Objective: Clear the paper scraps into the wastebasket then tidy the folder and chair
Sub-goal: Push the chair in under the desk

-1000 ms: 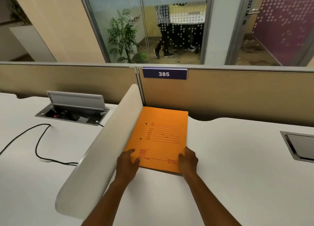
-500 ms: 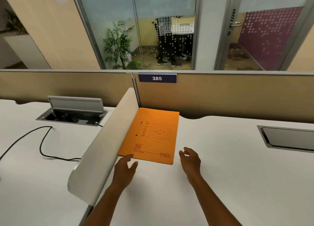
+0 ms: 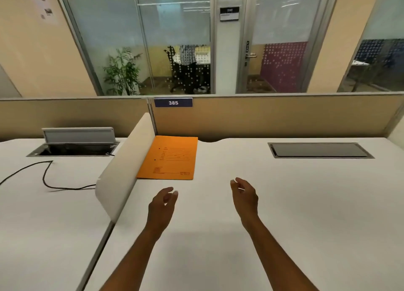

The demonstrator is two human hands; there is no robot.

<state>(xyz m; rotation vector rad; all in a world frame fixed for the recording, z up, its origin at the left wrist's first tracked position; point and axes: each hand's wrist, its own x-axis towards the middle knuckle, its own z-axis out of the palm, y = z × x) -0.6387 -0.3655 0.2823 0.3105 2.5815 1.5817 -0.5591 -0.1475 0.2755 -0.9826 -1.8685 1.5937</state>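
An orange paper folder [image 3: 169,157], flat and rectangular with printed lines and two punched holes, is laid closed on the smooth white desk [image 3: 284,214], tucked against the curved white divider [image 3: 124,172] and the tan partition panel [image 3: 273,118] labelled 385. A matte black rectangular hatch [image 3: 320,150] is set flush in the desk to the right; beyond the divider a grey metal lid [image 3: 78,135] is raised and a thin black cable [image 3: 47,177] is looped. The left hand [image 3: 162,205] and right hand [image 3: 244,197] are held above the desk near the folder's front edge, apart from it, palms inward, fingers loosely curled and spread, nothing gripped.
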